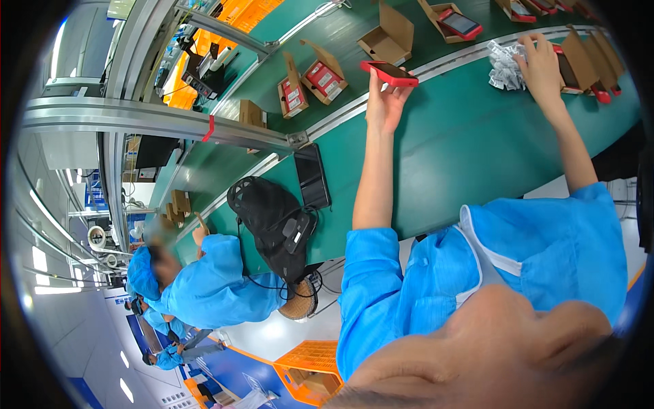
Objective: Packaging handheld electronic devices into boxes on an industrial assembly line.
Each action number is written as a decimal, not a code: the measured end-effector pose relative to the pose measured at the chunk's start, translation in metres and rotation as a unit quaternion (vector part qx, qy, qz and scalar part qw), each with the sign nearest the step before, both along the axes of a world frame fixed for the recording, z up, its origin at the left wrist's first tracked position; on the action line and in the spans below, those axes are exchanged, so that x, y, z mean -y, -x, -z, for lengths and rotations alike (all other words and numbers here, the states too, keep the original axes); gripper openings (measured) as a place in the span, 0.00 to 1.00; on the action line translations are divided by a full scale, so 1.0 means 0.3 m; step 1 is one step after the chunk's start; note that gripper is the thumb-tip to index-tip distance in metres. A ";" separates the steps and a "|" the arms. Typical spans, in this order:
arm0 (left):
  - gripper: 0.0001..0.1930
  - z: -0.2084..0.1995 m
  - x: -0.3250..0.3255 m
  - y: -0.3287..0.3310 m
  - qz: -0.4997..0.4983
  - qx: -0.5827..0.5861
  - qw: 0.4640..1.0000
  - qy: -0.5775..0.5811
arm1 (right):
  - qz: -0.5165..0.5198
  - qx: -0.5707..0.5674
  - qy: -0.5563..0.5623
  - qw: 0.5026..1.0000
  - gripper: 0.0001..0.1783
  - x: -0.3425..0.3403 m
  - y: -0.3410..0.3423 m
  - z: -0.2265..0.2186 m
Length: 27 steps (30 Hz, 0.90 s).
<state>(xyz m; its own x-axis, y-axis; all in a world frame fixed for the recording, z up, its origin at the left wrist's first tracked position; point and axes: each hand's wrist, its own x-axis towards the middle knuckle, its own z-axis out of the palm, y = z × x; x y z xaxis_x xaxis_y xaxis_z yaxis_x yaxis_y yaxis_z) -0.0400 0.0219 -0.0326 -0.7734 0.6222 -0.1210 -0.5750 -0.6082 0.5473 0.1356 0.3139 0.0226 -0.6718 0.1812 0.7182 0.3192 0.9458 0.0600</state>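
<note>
Part of the person's own head (477,361) is looming blurred along the lower edge, with a blue work jacket (565,238) spreading just beyond it. Past the jacket, a smooth green worktop (456,136) is running across the view, bending toward the rim, and a metal rail (449,62) is dividing it from a darker green strip (327,31) where open brown boxes (388,34) are standing. On the left, a silver metal frame (157,119) is crossing the view, and a black bag (262,204) is lying on the worktop beside a dark flat device (312,176). Farther along the same side, a co-worker (211,283) in blue is leaning at the worktop, while an orange crate (310,361) is sitting on the floor (272,334) behind.

As for the hands, the left hand (385,102) is gripping a red-cased handheld device (390,73), holding it above the worktop near the rail, with its dark screen tilting upward. Well apart to the right, the right hand (541,71) is hovering with bent fingers at the edge of a heap of small white packets (505,66); whether it is pinching one, I cannot tell. Just beyond that hand, an open brown box (580,63) is standing near others.
</note>
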 end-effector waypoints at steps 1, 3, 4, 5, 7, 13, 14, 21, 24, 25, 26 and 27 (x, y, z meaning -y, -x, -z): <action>0.31 0.008 -0.009 -0.008 0.034 -0.038 0.999 -0.009 | -0.030 -0.056 0.008 0.998 0.12 0.059 -0.009 -0.032; 0.30 -0.011 -0.028 -0.007 0.063 -0.049 0.996 -0.037 | -0.134 -0.134 0.086 0.978 0.15 0.177 0.018 -0.070; 0.28 -0.022 -0.030 -0.004 0.087 -0.061 0.992 -0.065 | -0.160 -0.050 0.272 0.948 0.16 0.258 0.041 -0.070; 0.27 -0.026 -0.033 0.003 0.082 -0.062 0.992 -0.073 | -0.183 0.039 0.444 0.876 0.17 0.334 0.075 -0.061; 0.27 -0.008 -0.065 -0.004 0.087 -0.073 0.990 -0.081 | -0.290 0.154 0.691 0.644 0.29 0.452 0.161 -0.045; 0.28 0.058 -0.074 0.012 0.042 -0.067 0.997 -0.010 | -0.303 -0.004 0.894 0.329 0.14 0.463 0.433 0.224; 0.27 0.051 -0.063 0.000 0.005 -0.064 0.997 0.037 | -0.277 -0.028 0.886 0.371 0.14 0.450 0.466 0.241; 0.17 0.121 0.158 0.059 -0.232 -0.165 0.929 0.238 | -0.233 0.120 0.862 0.435 0.26 0.466 0.533 0.259; 0.14 0.141 0.226 0.111 -0.330 -0.212 0.860 0.326 | -0.327 0.154 0.689 0.628 0.29 0.617 0.594 0.226; 0.13 0.142 0.213 0.115 -0.368 -0.240 0.817 0.374 | -0.301 0.096 0.590 0.743 0.28 0.642 0.636 0.241; 0.13 0.140 0.183 0.113 -0.358 -0.243 0.820 0.374 | -0.261 0.035 0.476 0.839 0.27 0.645 0.687 0.264; 0.14 0.137 0.153 0.111 -0.392 -0.303 0.756 0.428 | -0.252 0.032 0.478 0.841 0.27 0.640 0.736 0.284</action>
<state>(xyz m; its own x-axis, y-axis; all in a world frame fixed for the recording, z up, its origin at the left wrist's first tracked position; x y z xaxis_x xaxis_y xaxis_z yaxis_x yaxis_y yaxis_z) -0.0735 -0.0239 -0.0737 -0.9385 -0.1615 0.3053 0.2934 0.0937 0.9514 -0.0852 0.1220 -0.0627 -0.8680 0.3356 0.3661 -0.1124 0.5853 -0.8030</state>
